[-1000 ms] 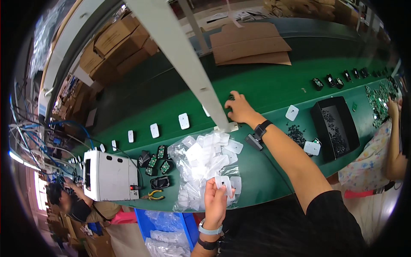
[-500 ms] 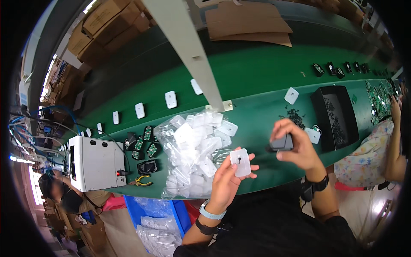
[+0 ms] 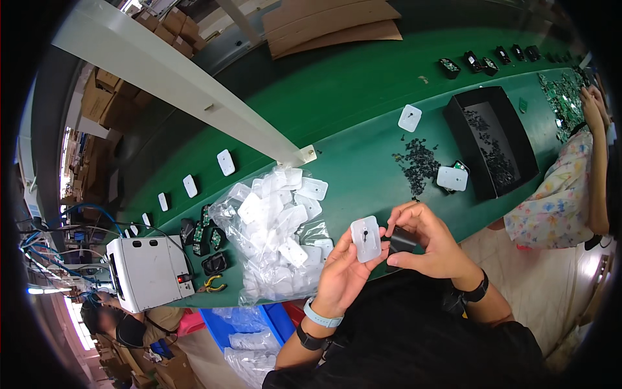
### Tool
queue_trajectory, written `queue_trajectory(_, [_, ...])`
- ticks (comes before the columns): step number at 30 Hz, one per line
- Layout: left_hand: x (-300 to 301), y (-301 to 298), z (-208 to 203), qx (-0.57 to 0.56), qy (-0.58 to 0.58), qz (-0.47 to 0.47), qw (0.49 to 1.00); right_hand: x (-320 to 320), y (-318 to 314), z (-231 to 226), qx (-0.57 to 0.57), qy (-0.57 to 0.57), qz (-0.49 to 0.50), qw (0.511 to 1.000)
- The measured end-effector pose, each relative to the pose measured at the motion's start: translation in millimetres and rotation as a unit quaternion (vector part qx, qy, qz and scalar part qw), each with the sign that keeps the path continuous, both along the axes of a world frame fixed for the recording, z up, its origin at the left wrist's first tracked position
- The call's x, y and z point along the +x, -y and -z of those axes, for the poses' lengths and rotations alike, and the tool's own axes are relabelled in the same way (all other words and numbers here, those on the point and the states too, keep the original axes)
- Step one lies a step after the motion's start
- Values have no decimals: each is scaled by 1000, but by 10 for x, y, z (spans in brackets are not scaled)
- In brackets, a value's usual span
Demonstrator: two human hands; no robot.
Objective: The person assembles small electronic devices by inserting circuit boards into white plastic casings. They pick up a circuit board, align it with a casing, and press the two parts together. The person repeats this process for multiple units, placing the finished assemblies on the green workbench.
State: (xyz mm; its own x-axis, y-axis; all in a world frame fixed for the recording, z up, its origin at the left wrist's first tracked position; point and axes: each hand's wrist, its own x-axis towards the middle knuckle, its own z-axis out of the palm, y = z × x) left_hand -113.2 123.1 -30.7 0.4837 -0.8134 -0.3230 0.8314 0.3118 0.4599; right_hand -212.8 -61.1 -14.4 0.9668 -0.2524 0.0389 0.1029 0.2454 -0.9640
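Note:
My left hand (image 3: 339, 280) holds a white rounded plastic cover (image 3: 368, 250) by its edges, with a small black piece at the cover's middle. Close beside it, my right hand (image 3: 439, 251) grips a black plastic housing (image 3: 402, 241) between thumb and fingers. The housing is near the left fingertips; whether they touch I cannot tell. Left of my hands, a clear plastic bag (image 3: 249, 275) spills many similar white covers (image 3: 295, 251). Beyond my right hand lies a scattered pile of small black parts (image 3: 420, 165), beside a white cover (image 3: 452, 178) resting on a circuit board.
A black bin (image 3: 463, 139) with small black parts stands at right, near a person (image 3: 551, 201) by a heap of circuit boards (image 3: 560, 97). At left are a white machine (image 3: 150, 275), yellow-handled pliers (image 3: 212, 284) and black housings (image 3: 215, 262). A pale post (image 3: 194, 91) crosses the far side.
My right hand has come left and down with the black housing, close to the white cover in my left hand. The view has shifted, too.

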Motion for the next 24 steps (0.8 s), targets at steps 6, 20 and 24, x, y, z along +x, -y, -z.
queue_trajectory(6, [-7,-47,88,-53,-8,-23,998,-81,-31,84,93,-42,39,994])
queue_trajectory(20, [-114,40,70,-2,28,-36,999,30,65,-328,-54,-40,102,993])
queue_trajectory(24, [-127,29,65,-2,81,-24,996,50,-8,-348,-168,-34,127,977])
